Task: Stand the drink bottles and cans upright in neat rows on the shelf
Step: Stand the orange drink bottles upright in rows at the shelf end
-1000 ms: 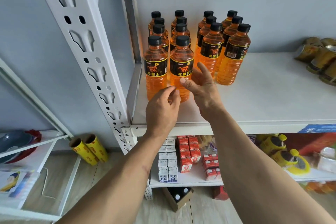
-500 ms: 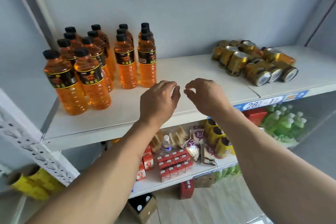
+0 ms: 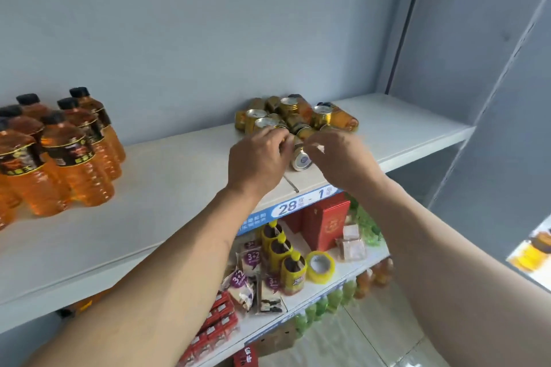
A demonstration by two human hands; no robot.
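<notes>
At frame centre, gold cans (image 3: 293, 119) lie tipped in a heap on the white shelf (image 3: 167, 188), ends mostly facing the camera. Both the left hand (image 3: 256, 158) and right hand (image 3: 340, 158) have moved from the shelf's front edge onto the heap, fingers curled over cans; actual grip unclear. Orange bottles (image 3: 59, 155) stand upright at left.

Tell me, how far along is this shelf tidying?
Roughly half, at a guess. Done: the orange bottles stand upright in rows at the left of the shelf. In hand: the left hand and right hand are at the near edge of the gold cans; whether either has a grip is blurred. Left: that heap mostly lies on its side.
</notes>
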